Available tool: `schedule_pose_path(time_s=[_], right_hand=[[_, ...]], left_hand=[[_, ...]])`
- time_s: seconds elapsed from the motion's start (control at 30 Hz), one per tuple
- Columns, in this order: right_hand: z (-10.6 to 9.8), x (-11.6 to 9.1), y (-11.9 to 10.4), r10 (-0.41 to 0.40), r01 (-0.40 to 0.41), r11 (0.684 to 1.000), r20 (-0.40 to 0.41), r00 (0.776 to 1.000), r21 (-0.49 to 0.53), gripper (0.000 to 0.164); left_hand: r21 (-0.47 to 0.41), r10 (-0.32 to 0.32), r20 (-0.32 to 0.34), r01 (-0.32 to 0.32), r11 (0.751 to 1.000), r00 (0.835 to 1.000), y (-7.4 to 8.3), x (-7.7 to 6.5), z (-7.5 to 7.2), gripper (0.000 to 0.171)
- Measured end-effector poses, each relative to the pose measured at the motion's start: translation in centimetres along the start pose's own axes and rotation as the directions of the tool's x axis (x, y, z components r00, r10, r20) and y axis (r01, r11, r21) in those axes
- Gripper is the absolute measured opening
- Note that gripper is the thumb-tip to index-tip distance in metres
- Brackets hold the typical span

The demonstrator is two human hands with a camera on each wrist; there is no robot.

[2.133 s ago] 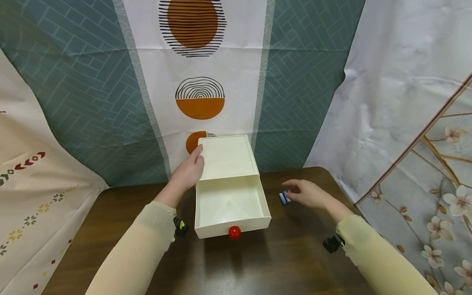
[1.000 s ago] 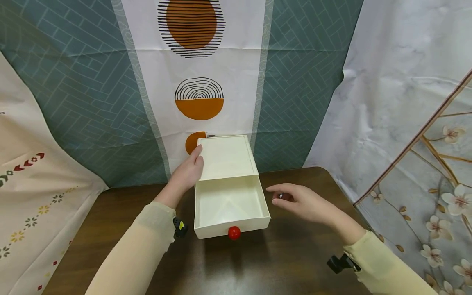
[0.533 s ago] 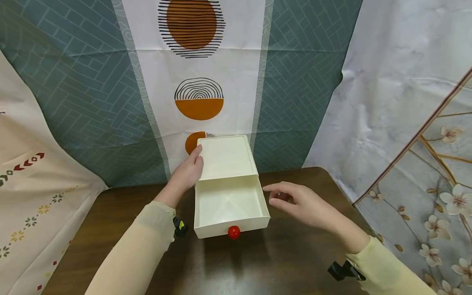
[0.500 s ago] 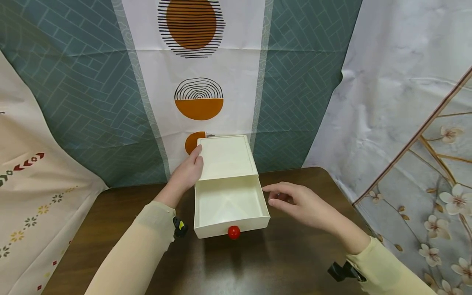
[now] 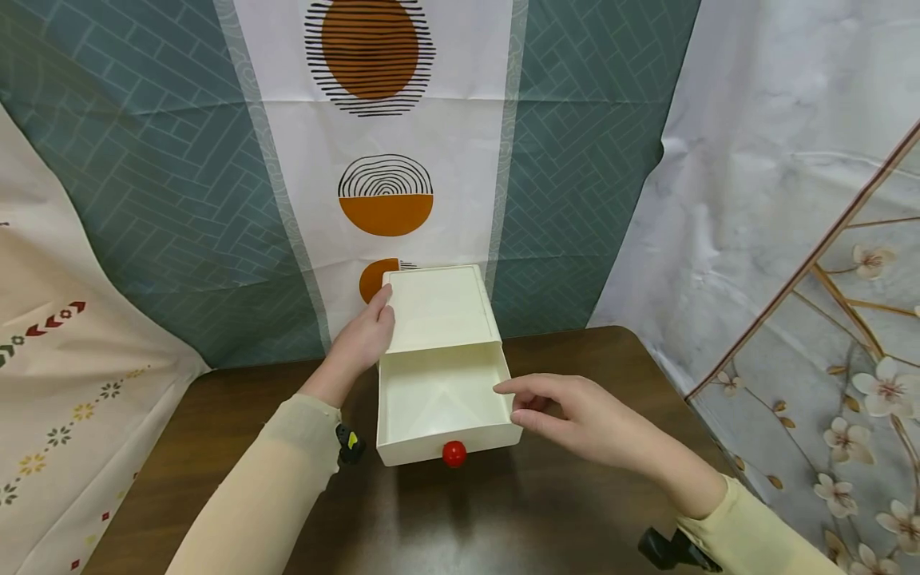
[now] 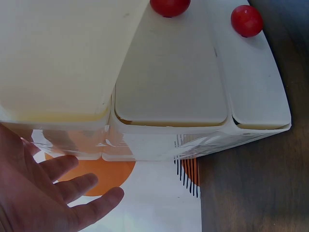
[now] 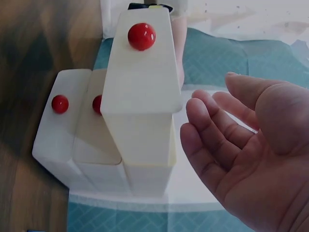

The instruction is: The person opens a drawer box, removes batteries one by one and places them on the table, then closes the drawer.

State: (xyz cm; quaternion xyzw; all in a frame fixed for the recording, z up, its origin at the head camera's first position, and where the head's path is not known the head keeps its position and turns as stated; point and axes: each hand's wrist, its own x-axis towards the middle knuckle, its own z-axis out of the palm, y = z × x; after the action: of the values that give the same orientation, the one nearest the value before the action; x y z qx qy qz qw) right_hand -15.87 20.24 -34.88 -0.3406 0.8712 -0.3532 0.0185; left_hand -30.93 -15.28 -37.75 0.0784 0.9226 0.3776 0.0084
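Note:
A cream drawer cabinet [image 5: 442,307] stands at the back of the table, its top drawer [image 5: 446,391] pulled out and bare inside. A red round knob [image 5: 454,454] sits on that drawer's front. My left hand [image 5: 362,335] rests along the cabinet's left side, thumb at the top edge; the left wrist view has its fingers [image 6: 94,208] extended. Over the drawer's right wall in the head view is my right hand [image 5: 575,411], fingers loosely bent. In the right wrist view nothing lies in its palm. A sliver of blue [image 7: 36,230] shows at that view's bottom edge.
Two lower drawers with red knobs, the middle one [image 6: 171,72] and the bottom one [image 6: 256,72], are pushed in. Patterned cloth [image 5: 596,200] hangs close behind the dark wooden table [image 5: 575,511]. Flowered cloth [image 5: 826,359] borders the right side.
My right hand has left the small blue-and-white cylinders on the table and moved left and nearer, to the drawer's right wall. The cylinders are now hidden in the head view. My left hand stays put.

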Motion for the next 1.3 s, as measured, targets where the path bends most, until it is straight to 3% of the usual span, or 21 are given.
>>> schedule_pose_path(time_s=[0.63,0.9,1.3], right_hand=[[1.9,-0.4,-1.5,-0.062,0.056,0.997,0.122,0.991,0.051,0.034],[3.2,-0.1,-1.6,-0.124,0.112,0.990,0.150,0.981,0.089,0.035],[4.9,0.2,-1.3,-0.132,0.121,0.990,0.164,0.978,0.073,0.042]], left_hand=[[0.001,-0.007,0.005,0.007,1.000,1.000,-0.1,0.0,0.0,0.065],[0.002,-0.007,0.008,0.007,1.000,1.000,-0.2,0.1,0.0,0.066],[0.002,-0.015,-0.002,0.015,1.000,1.000,-0.1,0.1,0.2,0.066]])
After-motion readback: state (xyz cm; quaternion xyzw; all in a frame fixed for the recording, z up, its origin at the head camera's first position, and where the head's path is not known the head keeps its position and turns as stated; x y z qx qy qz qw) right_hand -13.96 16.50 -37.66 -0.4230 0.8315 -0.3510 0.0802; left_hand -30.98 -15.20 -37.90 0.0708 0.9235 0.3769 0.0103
